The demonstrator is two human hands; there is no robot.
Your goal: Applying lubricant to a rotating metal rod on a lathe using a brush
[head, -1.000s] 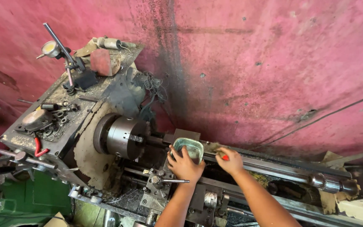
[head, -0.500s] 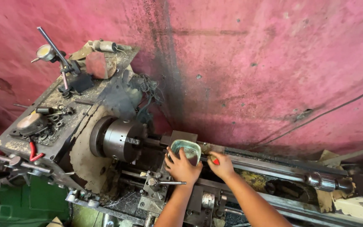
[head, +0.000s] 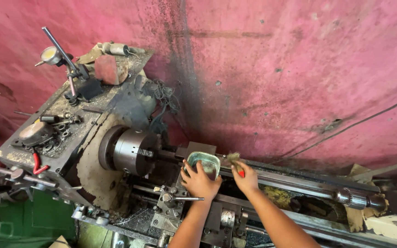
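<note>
The left hand (head: pixel 201 182) is gripping a small green tin (head: pixel 203 164) on the lathe (head: pixel 134 151) — the right hand (head: pixel 246 178) is clutching a red-handled brush (head: pixel 235 163)

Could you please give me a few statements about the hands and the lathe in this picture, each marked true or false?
1. The left hand grips a small rectangular metal tin. True.
2. The right hand is empty. False: it holds a small brush with a red handle, bristles pointing up towards the wall.
3. The lathe chuck lies to the left of both hands. True.
4. The wall behind the machine is green. False: it is pink, stained with dark specks.
5. A dial indicator on a stand stands on top of the headstock at upper left. True.
</note>
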